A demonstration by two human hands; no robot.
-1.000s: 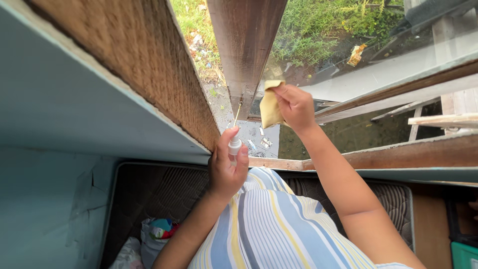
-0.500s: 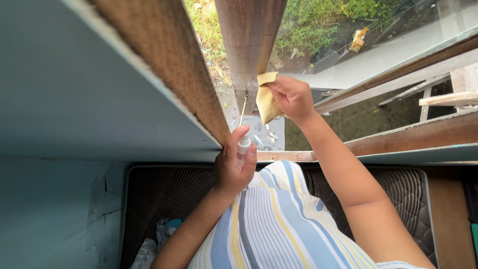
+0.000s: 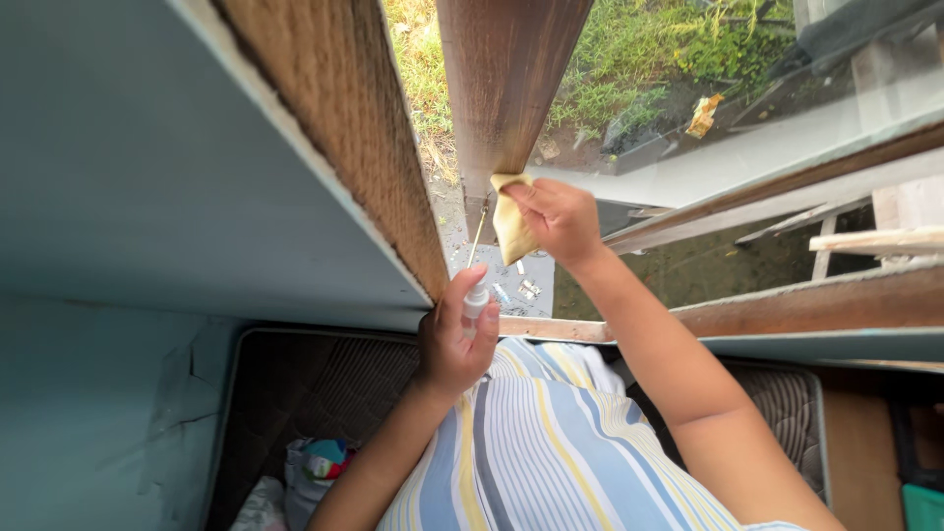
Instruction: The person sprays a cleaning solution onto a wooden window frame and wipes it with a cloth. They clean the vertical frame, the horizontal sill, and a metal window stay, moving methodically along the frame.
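Fingers (image 3: 546, 202) pinch a folded yellow cloth (image 3: 511, 224) against weathered wood; left fingers (image 3: 454, 317) grip a small spray bottle (image 3: 476, 301).

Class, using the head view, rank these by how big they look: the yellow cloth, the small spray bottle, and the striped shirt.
1. Striped shirt, nearest the camera.
2. Yellow cloth.
3. Spray bottle, mostly hidden in the left hand, so its full size is unsure.

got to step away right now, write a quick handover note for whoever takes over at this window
Left hand: closed around a small white spray bottle, held upright by the sill, finger on top.
Right hand: pinching a folded yellow cloth against the lower end of the brown wooden window frame post.
Done: cannot tell how much has been wiped; the cloth sits at the post's bottom.
Left: likely the glass pane and the wooden sill rail, judging by where the cloth is.
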